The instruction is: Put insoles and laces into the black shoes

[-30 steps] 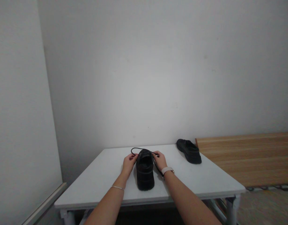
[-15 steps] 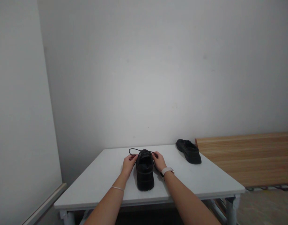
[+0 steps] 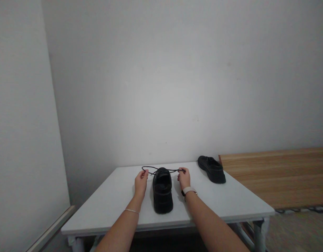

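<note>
A black shoe (image 3: 162,190) stands on the white table (image 3: 111,203), its heel toward me. My left hand (image 3: 140,182) is to the left of the shoe and pinches one end of its black lace (image 3: 161,170). My right hand (image 3: 184,177), with a watch on the wrist, pinches the other end on the right side. The lace runs stretched between both hands across the top of the shoe, with a small loop at the left.
A second black shoe (image 3: 212,169) lies at the table's far right corner. A wooden tabletop (image 3: 279,175) adjoins on the right. Plain walls close in behind and on the left, just beyond the table's edges.
Both hands have moved outward and slightly up from the shoe, drawing the lace tighter and straighter between them. The shoe has stayed in place.
</note>
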Demonstrator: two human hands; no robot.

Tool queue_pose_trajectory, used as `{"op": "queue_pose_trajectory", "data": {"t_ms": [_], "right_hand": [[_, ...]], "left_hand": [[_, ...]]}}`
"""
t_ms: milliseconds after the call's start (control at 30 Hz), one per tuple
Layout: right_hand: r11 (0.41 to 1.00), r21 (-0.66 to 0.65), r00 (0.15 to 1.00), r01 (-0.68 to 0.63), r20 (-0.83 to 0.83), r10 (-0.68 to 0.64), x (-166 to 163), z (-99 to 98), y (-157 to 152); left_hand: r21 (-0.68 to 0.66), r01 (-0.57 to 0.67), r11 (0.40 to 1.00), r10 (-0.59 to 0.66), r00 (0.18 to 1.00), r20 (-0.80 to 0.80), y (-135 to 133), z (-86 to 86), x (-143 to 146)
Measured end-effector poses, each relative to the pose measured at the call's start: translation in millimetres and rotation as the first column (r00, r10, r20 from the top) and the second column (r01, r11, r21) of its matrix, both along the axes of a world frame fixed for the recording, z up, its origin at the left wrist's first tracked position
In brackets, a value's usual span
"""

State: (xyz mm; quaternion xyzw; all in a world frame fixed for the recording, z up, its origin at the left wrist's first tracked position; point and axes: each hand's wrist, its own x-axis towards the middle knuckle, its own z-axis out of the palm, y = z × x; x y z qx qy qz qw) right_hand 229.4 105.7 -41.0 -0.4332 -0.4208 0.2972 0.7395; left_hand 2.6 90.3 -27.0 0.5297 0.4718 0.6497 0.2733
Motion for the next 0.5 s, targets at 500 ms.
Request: {"op": "queue_pose_trajectory", "data": {"t_ms": [500], "right_hand": [[0.967,-0.189,0.983,-0.172,0.029,0.181,-11.3,4.0,-8.9]], "left_hand": [[-0.060,0.123,0.991,-0.126,0.991,-0.054,-12.3,4.2,7.3]]}}
